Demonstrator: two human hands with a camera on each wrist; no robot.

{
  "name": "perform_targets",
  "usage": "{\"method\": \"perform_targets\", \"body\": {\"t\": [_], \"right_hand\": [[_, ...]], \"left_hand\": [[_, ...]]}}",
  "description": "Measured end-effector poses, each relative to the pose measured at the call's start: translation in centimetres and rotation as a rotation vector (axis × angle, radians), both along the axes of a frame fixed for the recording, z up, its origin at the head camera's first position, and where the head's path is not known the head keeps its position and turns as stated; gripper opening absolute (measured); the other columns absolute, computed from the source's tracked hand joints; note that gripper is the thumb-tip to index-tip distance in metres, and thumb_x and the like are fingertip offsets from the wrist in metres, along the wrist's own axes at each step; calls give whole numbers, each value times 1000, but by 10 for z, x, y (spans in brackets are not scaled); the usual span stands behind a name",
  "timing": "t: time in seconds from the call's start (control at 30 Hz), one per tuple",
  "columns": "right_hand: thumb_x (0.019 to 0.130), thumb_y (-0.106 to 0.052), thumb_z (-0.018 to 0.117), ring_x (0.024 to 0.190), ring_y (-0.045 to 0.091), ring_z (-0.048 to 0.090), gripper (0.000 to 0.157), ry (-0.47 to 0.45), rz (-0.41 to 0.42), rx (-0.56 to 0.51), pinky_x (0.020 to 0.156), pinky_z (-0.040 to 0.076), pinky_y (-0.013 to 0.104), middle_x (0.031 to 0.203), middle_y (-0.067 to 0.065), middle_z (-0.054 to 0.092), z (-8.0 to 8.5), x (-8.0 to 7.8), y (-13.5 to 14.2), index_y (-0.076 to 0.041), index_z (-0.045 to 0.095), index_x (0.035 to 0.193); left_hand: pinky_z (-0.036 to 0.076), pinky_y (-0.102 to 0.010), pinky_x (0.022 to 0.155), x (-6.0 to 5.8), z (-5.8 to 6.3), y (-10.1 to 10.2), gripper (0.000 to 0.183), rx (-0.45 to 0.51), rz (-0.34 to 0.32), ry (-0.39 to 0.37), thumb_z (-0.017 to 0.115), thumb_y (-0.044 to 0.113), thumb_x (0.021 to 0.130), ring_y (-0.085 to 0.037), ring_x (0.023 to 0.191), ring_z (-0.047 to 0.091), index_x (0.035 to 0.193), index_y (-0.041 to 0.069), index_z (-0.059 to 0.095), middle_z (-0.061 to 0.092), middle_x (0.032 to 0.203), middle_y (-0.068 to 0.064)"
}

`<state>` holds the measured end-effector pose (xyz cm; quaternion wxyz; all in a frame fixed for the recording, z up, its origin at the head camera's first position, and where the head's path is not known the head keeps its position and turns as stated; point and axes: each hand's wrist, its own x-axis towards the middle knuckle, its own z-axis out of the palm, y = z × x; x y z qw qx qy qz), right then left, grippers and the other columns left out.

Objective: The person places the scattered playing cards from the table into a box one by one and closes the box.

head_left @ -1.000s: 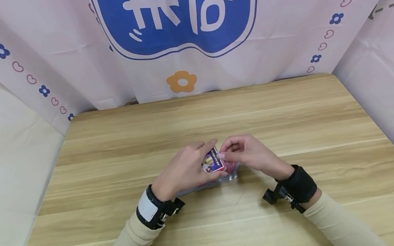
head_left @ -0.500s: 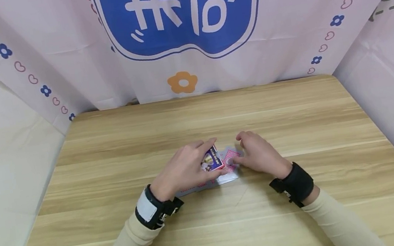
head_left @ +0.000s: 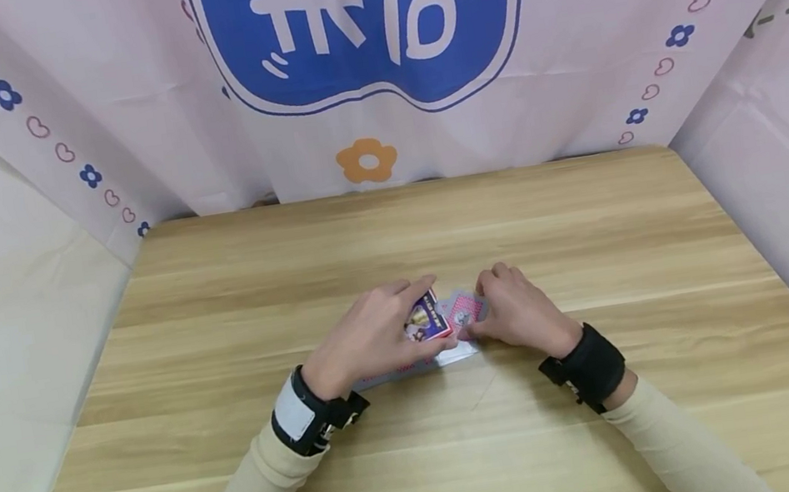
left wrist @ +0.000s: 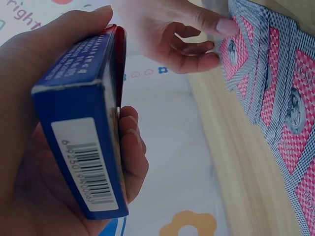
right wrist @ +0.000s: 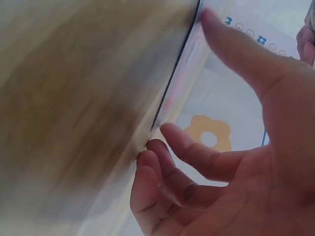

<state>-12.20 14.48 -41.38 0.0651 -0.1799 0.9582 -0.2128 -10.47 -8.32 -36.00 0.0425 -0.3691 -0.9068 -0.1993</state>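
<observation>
My left hand [head_left: 368, 340] grips a blue and red playing card box [head_left: 426, 319] above the row of cards. In the left wrist view the box [left wrist: 106, 152] shows a white barcode label on its end. A row of red-checked playing cards [left wrist: 295, 110] lies face down and overlapping on the table, partly hidden under the left hand in the head view. At the row's right end my right hand [head_left: 525, 313] holds a card [head_left: 466, 310] by its edges, thumb at the near side and curled fingers at the far side.
The wooden table [head_left: 426, 468] runs back to a white cloth [head_left: 500, 134] with a blue emblem and an orange flower. More white cloth hangs at the left and right sides. Both wrists wear black camera straps [head_left: 593, 365].
The right hand has moved off the box to the right and lowered onto the end card, its fingers now at the card's edges. The left hand and box have hardly moved.
</observation>
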Motion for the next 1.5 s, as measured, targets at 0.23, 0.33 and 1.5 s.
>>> {"method": "perform_targets", "body": {"t": [0.23,0.33,1.5], "right_hand": [[77,-25,78,60,18,47,28,-67,31,-123,51,39,31,69,4,53,5,-5,3,-7,58,75],[83,-17,73,53,13,49,19,-125,78,-196,47,38,28,62,1,56,8,-7,4,-10,59,74],[96,-11,55,42,18,42,15,-205,20,-809,41,30,22,60,12,60,55,7,10,-9,64,108]], "left_hand": [[46,-20,53,0,3,0,83,-17,-2,-15,66,63,73,-4,68,50,131,6,52,63,98,-4],[46,-19,52,0,3,0,83,-15,3,-16,68,62,72,-3,67,50,132,7,52,63,98,-4],[46,-17,50,-2,2,-3,85,44,7,-12,65,66,72,-1,65,51,130,5,52,61,88,1]]}}
